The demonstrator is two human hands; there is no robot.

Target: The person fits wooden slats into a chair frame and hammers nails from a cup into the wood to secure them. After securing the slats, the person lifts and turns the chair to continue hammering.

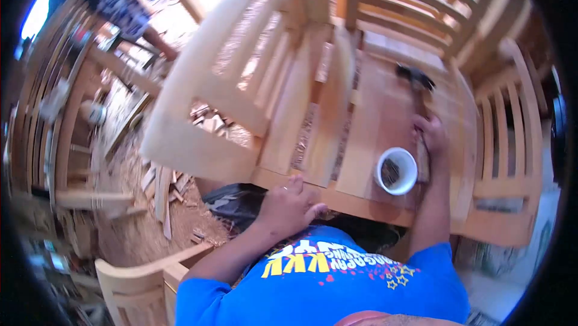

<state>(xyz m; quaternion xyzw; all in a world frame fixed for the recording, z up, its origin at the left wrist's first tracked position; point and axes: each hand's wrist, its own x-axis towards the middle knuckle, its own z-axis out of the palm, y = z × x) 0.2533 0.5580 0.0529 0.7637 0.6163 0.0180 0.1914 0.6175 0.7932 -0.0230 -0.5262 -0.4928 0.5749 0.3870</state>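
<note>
My right hand is wrapped around the wooden handle of a hammer, whose dark head points away from me above the seat. Close by that wrist, a white cup with what look like nails inside stands on the boards. The wooden bench in front of me has slatted armrests, and gaps run between some of its seat boards. At the seat's front edge rests my left hand, thumb apart from the fingers, with nothing visible in it.
A slatted armrest rises on the left and another on the right. Wood scraps and shavings cover the floor. Part of a wooden chair is at lower left. Another person is at upper left, near more wooden frames.
</note>
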